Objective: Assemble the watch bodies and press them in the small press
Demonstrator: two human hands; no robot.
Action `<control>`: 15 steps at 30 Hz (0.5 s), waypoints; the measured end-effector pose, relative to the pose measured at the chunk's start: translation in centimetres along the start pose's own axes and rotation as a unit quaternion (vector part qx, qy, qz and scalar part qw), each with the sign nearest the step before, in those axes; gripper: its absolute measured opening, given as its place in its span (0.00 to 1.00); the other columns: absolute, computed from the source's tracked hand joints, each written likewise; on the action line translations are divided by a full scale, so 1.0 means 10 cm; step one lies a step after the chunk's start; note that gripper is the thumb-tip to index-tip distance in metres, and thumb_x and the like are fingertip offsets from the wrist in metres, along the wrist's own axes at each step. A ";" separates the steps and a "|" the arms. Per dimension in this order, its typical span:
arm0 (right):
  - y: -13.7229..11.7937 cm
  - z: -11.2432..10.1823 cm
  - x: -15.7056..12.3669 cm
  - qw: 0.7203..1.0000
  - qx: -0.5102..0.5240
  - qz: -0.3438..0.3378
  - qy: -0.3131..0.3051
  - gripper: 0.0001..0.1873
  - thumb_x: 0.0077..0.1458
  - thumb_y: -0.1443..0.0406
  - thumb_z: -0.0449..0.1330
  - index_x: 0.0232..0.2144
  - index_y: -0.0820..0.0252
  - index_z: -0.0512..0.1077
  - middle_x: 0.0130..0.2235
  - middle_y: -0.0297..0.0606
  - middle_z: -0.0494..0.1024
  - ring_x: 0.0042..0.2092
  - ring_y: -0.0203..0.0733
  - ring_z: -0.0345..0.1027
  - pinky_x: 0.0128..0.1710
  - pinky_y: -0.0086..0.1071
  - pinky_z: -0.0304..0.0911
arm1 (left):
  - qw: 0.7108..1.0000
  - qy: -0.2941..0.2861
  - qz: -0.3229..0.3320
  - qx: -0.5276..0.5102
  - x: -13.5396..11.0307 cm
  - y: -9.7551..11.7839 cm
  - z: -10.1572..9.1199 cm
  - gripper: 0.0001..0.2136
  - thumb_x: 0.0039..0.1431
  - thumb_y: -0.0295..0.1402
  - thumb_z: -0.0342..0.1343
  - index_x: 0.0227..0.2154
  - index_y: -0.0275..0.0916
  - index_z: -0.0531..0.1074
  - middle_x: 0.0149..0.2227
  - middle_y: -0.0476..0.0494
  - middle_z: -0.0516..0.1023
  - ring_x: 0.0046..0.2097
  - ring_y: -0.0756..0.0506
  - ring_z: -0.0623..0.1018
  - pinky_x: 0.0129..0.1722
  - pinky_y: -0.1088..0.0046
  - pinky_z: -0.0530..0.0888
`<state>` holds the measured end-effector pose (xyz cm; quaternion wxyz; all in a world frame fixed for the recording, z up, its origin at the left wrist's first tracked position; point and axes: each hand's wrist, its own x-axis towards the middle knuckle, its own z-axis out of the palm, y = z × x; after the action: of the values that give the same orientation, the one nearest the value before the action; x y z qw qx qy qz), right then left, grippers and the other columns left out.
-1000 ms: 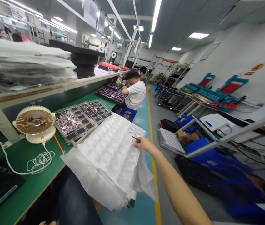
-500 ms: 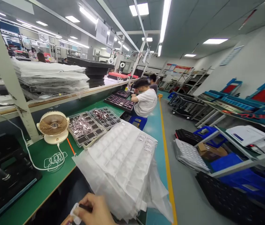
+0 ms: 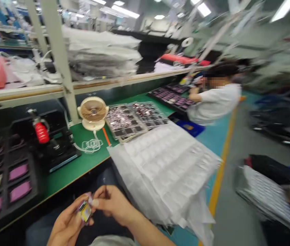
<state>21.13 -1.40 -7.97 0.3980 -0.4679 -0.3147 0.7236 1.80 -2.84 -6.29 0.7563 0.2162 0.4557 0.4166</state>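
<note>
Partly hidden, a yellow-faced part (image 3: 85,211) sits between left hand (image 3: 68,220) and right hand (image 3: 114,202).

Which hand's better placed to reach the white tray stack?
Probably the right hand: it sits beside the white tray stack, and its fingers seem only to touch the small part. The left hand lies farther off and cradles that part.

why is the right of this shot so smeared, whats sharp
In the head view, blur smears the right side, like the seated co-worker; the desk fan and the small part between left hand and right hand stay fairly sharp; the wide lens leans the shelf post.
</note>
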 end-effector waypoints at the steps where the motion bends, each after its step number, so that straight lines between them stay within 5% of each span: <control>1: -0.04 0.03 -0.01 0.998 -0.038 -0.042 0.013 0.23 0.47 0.51 0.78 0.35 0.61 0.80 0.31 0.36 0.84 0.23 0.30 0.67 0.19 0.23 0.54 | 1.000 -0.008 0.015 -0.014 -0.01 0.02 0.00 0.27 0.47 0.44 0.76 0.50 0.38 0.84 0.55 0.29 0.83 0.49 0.31 0.83 0.43 0.61 0.82; 4: -0.13 0.11 -0.05 0.957 -0.179 -0.222 0.048 0.12 0.57 0.59 0.74 0.42 0.55 0.83 0.48 0.42 0.86 0.41 0.43 0.82 0.35 0.31 0.75 | 0.997 -0.004 0.070 -0.031 0.01 0.06 -0.03 0.26 0.48 0.41 0.76 0.51 0.40 0.84 0.61 0.28 0.78 0.54 0.31 0.81 0.48 0.60 0.81; 8: -0.14 0.17 -0.10 0.869 -0.302 -0.391 0.004 0.17 0.60 0.69 0.71 0.50 0.49 0.82 0.53 0.38 0.84 0.50 0.46 0.83 0.51 0.35 0.79 | 0.989 0.002 0.149 -0.004 0.03 0.06 -0.15 0.22 0.49 0.36 0.76 0.49 0.42 0.85 0.63 0.29 0.76 0.64 0.29 0.74 0.60 0.56 0.75; 15: -0.05 0.22 -0.01 0.844 -0.330 -0.422 -0.016 0.19 0.62 0.69 0.70 0.53 0.48 0.81 0.55 0.39 0.83 0.51 0.47 0.82 0.49 0.34 0.81 | 0.983 -0.005 0.180 0.042 0.03 0.03 -0.25 0.22 0.51 0.33 0.75 0.50 0.44 0.84 0.63 0.30 0.77 0.64 0.30 0.75 0.62 0.54 0.74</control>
<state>19.31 -1.42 -6.71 0.4818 -0.3817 -0.7085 0.3467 -0.45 -2.52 -7.46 0.6614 0.3285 0.4231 0.5250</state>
